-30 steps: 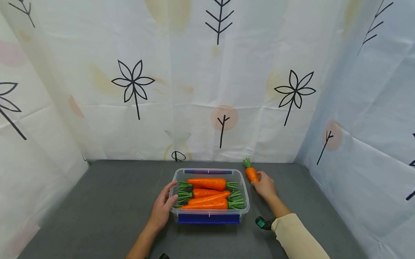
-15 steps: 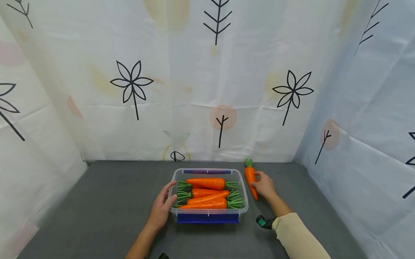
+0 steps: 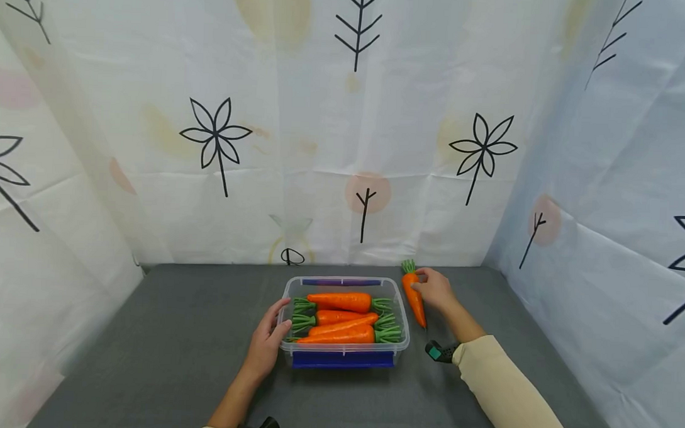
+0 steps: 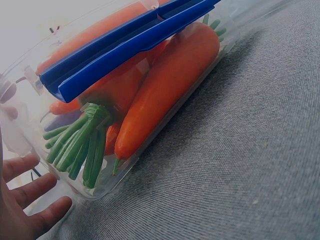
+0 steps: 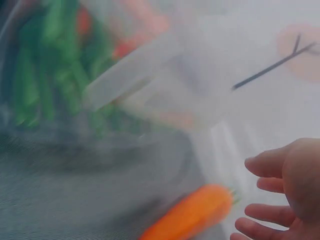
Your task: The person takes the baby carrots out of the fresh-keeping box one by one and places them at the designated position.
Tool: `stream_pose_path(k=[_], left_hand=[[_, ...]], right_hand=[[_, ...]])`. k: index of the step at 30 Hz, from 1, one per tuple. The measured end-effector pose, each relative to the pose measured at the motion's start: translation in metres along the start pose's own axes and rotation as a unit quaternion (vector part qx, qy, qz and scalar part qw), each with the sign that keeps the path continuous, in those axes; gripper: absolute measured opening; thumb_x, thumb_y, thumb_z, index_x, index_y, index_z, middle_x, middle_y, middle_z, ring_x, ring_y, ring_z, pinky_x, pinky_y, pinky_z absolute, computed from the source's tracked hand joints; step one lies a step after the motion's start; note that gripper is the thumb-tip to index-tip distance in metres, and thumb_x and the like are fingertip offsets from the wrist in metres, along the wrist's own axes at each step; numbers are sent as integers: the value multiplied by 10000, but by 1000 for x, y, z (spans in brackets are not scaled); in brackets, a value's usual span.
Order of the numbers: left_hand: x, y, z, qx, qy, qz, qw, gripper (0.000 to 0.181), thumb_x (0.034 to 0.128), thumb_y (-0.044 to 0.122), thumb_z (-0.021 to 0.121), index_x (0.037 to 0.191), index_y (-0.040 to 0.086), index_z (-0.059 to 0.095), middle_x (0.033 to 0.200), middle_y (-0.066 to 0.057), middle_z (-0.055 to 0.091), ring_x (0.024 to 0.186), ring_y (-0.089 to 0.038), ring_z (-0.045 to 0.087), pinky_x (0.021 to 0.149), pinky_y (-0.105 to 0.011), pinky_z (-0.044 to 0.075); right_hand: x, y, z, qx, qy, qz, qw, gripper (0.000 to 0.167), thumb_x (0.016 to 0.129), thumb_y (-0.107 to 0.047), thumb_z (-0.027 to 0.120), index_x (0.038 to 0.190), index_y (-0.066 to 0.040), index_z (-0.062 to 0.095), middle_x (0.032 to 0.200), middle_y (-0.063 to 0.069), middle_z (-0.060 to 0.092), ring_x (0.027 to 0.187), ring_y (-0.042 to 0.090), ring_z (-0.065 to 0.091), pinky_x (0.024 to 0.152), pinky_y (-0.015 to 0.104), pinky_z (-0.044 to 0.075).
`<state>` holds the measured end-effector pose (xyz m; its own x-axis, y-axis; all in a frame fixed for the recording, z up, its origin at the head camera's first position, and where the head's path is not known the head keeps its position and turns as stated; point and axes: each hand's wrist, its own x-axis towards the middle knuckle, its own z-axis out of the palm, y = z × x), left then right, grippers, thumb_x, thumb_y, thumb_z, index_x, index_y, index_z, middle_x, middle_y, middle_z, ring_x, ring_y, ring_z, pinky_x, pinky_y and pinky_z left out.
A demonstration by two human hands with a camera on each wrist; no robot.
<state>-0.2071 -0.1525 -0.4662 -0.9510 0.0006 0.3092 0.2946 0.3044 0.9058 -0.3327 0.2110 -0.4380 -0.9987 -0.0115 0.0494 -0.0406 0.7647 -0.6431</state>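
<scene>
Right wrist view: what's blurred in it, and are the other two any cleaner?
Right wrist: the green carrot tops are badly smeared, the lone carrot is soft-edged, the right hand clearer. Left wrist: the blue latch is fairly crisp, but the upper left is washed out pale. Head: reasonably sharp, with soft shadow on the table below the container.
</scene>
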Motion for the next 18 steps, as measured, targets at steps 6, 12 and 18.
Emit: stream_pose_path(k=[6,12,18], left_hand=[[1,-4,-1,-36,-17,63,10000,440,986,68,509,1417,3,456,1402,-270,458,1093,-375,542,927,-519,396],[1,-4,-1,-41,-15,59,10000,438,987,69,510,1417,8,458,1423,-249,446,1137,-414,527,956,-559,372],[1,0,-1,-10,-38,1,10000,439,987,61,506,1419,0,452,1414,-261,449,1120,-397,535,954,-546,379]], right_hand=[[7,-29,-20,76,-352,-344,9988,452,971,-215,595,1342,31,517,1319,284,509,1147,437,514,876,519,462],[8,-60,-31,-29,-759,-853,9935,448,976,-226,590,1353,5,518,1345,281,495,1159,429,520,905,525,453],[13,-85,-27,-286,-1140,-1340,9840,415,956,-240,617,1313,-32,572,1268,219,578,1138,377,561,898,476,481]])
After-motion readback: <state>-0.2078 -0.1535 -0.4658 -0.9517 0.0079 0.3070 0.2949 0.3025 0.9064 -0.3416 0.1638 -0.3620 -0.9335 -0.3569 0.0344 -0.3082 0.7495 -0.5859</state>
